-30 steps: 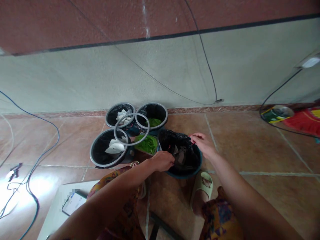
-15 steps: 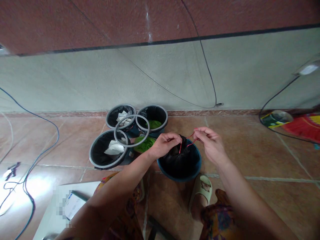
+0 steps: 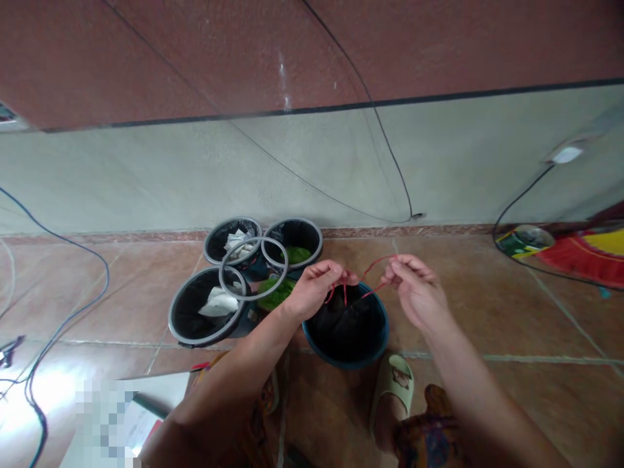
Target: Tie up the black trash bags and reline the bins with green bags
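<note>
A round blue bin (image 3: 377,341) stands on the tiled floor in front of my feet, lined with a black bag (image 3: 348,318). Above its far rim my left hand (image 3: 314,289) and my right hand (image 3: 414,292) each pinch an end of the bag's red drawstring (image 3: 373,266), which loops between them. Both hands are closed on the string, a short way apart. The bag's mouth is gathered under the string.
Three black-lined bins with grey rims (image 3: 202,315) hold white paper and green scraps, with a loose grey ring (image 3: 253,268) lying across them. A beige slipper (image 3: 394,383) is by the blue bin. Cables run along the wall and floor at left.
A second ago my hands were down at the open bag's rim. They have since gathered the bag, lifted the red drawstring and drawn its ends apart above the bin.
</note>
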Motion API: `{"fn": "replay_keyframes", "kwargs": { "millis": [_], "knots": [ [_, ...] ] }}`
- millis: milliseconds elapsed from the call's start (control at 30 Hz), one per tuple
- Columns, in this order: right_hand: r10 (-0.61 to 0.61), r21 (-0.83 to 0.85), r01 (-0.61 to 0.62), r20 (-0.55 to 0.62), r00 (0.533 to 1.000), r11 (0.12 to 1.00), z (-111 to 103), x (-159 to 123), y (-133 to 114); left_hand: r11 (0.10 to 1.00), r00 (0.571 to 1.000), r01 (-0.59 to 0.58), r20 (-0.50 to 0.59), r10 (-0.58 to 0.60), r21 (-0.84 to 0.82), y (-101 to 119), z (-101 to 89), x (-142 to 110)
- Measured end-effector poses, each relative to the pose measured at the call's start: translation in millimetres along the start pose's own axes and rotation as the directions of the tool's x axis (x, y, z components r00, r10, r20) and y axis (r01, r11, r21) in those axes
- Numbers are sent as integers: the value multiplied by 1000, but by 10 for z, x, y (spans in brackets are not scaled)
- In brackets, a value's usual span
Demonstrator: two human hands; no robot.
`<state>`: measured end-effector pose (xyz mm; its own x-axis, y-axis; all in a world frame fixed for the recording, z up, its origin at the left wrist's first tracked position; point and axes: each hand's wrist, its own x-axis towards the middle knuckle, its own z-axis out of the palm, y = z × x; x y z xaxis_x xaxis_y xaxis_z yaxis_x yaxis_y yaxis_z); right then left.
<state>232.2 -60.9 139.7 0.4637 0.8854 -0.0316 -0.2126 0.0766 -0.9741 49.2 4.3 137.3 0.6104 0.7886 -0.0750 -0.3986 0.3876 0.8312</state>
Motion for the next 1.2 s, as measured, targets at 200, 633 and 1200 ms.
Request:
{"fn": "replay_keyframes", "kwargs": {
  "millis": [200, 633, 1200],
  "knots": [
    [-35, -42, 38, 64, 997, 998, 61, -50, -73, 975, 997, -65, 41, 58, 210, -22, -21, 44],
    [-93, -281, 312, 590, 802, 908, 207, -260, -280, 399, 945, -216, 293, -143, 891, -190, -97, 6],
    [141, -589, 114, 369, 919, 800, 124, -93, 108, 562, 956, -196, 285, -74, 803, -311, -122, 113]
  ]
}}
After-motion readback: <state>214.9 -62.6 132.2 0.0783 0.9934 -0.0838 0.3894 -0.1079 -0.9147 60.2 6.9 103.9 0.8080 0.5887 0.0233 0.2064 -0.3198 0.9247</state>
